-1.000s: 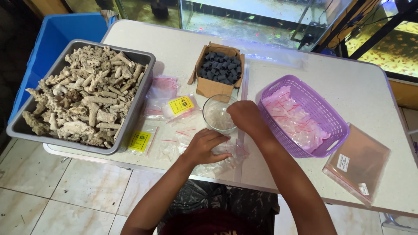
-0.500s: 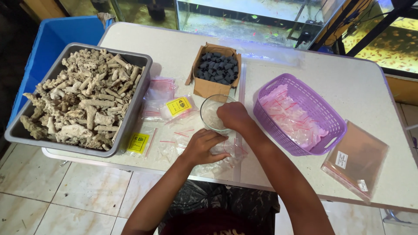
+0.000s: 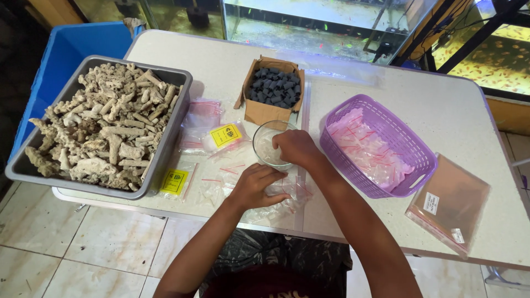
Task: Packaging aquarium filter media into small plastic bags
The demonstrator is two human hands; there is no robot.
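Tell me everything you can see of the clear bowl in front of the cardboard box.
The clear bowl is small, round and see-through, glass or plastic by its look. It stands upright on the white table, just in front of the cardboard box of dark pieces. Pale contents show inside, too blurred to name. The right hand covers its right rim, fingers reaching in. Small zip bags lie around it.

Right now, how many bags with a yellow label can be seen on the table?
2. One yellow-label bag lies between the grey tray and the glass bowl; the other yellow-label bag lies at the tray's near corner. More could be hidden under the clear bags.
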